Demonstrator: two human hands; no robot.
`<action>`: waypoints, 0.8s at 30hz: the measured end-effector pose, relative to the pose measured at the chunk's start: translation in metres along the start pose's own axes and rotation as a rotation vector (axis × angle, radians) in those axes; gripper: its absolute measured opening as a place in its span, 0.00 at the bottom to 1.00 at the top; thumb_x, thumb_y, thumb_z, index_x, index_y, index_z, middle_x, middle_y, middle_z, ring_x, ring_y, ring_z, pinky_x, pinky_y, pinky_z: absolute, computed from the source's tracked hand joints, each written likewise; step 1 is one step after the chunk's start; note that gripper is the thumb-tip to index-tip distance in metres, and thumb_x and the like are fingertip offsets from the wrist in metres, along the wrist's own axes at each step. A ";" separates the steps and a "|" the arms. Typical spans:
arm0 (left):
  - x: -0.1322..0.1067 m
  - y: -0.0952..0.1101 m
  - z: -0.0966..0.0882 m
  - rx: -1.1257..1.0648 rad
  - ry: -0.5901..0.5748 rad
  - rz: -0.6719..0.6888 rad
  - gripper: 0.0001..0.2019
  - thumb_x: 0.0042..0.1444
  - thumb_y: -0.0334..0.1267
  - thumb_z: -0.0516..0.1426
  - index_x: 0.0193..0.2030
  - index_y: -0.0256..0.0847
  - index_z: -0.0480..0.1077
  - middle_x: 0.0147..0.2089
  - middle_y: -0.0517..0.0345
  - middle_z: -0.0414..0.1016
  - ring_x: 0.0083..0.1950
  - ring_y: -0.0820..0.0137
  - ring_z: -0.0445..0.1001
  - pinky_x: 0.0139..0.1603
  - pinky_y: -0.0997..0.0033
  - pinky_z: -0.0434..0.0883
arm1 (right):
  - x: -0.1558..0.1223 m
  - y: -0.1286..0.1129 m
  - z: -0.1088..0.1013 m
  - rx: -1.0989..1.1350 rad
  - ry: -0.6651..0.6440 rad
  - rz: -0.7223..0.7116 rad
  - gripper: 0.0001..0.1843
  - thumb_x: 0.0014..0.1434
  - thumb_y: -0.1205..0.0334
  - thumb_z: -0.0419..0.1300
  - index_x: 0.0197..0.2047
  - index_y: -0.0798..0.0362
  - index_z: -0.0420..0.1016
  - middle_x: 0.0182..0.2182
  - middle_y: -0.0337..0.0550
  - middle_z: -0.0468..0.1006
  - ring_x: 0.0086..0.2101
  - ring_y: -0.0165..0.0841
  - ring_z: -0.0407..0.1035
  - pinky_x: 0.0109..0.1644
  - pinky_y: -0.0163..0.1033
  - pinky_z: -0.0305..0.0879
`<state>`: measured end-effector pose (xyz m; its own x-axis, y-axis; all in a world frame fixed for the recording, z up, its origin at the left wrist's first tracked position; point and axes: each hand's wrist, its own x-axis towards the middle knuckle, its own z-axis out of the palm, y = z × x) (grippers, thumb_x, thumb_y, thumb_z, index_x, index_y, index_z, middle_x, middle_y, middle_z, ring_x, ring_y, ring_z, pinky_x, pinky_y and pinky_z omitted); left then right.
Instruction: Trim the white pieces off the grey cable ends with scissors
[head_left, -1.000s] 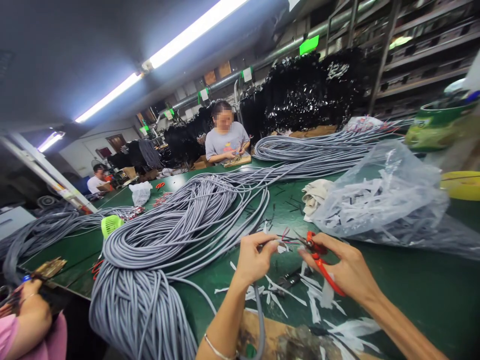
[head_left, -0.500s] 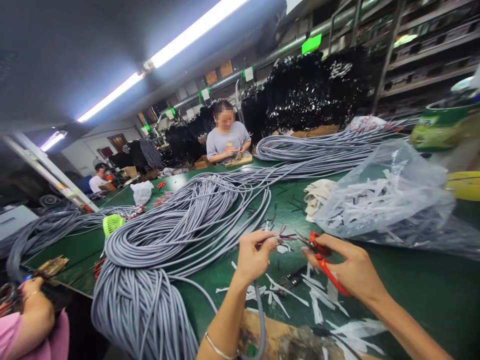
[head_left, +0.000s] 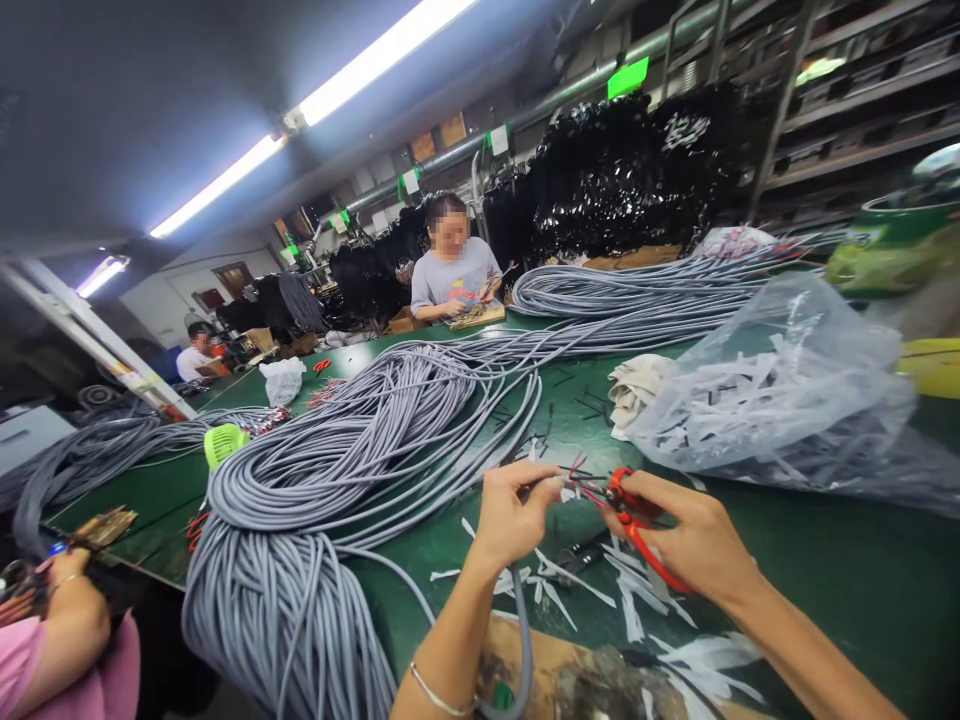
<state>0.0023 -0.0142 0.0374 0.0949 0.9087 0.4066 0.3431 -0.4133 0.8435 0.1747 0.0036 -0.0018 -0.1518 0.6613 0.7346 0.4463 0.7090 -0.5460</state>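
My left hand [head_left: 517, 512] pinches the end of a grey cable [head_left: 523, 630], which hangs down below the fist. Thin red and dark wires [head_left: 581, 478] fan out past my fingertips. In my right hand [head_left: 686, 530] is a pair of red-handled scissors [head_left: 636, 530], fingers wrapped round the handles. The scissor blades reach left among the wires; whether they touch one is too small to tell. White strips of scrap [head_left: 634, 590] lie on the green table below my hands. A brown board [head_left: 555, 660] sits at the near edge.
A large bundle of grey cables [head_left: 352, 440] fills the middle and left. At right lies a clear plastic bag [head_left: 780, 390] of white strips beside a beige cloth [head_left: 637, 390]. One person [head_left: 454, 270] sits across the table; a pink-sleeved person [head_left: 71, 620] works at the left.
The scissors have moved slightly left, so their blades now lie among the wires. My left hand has barely moved. The person opposite has spread their hands apart.
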 end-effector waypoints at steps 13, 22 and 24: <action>-0.001 0.002 -0.007 0.085 -0.191 -0.029 0.17 0.55 0.40 0.49 0.25 0.33 0.74 0.19 0.60 0.62 0.23 0.74 0.58 0.26 0.76 0.57 | 0.001 -0.006 -0.001 -0.254 -0.027 -0.225 0.08 0.57 0.59 0.51 0.27 0.50 0.63 0.21 0.39 0.70 0.21 0.29 0.65 0.25 0.32 0.60; 0.001 0.002 -0.015 0.105 -0.317 -0.030 0.17 0.55 0.40 0.49 0.20 0.35 0.69 0.19 0.62 0.59 0.23 0.74 0.56 0.26 0.76 0.56 | -0.003 -0.010 0.003 -0.232 -0.082 -0.160 0.11 0.57 0.59 0.49 0.24 0.49 0.60 0.18 0.37 0.66 0.18 0.28 0.60 0.22 0.32 0.56; 0.001 0.002 -0.014 0.082 -0.320 -0.043 0.17 0.56 0.40 0.49 0.22 0.35 0.70 0.19 0.62 0.59 0.23 0.75 0.56 0.26 0.76 0.56 | -0.004 -0.009 0.005 -0.261 -0.048 -0.183 0.12 0.56 0.60 0.50 0.22 0.50 0.61 0.17 0.37 0.67 0.17 0.28 0.61 0.22 0.32 0.55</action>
<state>-0.0102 -0.0148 0.0447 0.3633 0.9030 0.2294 0.4261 -0.3800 0.8210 0.1673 -0.0045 -0.0020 -0.2894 0.5439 0.7876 0.6180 0.7346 -0.2802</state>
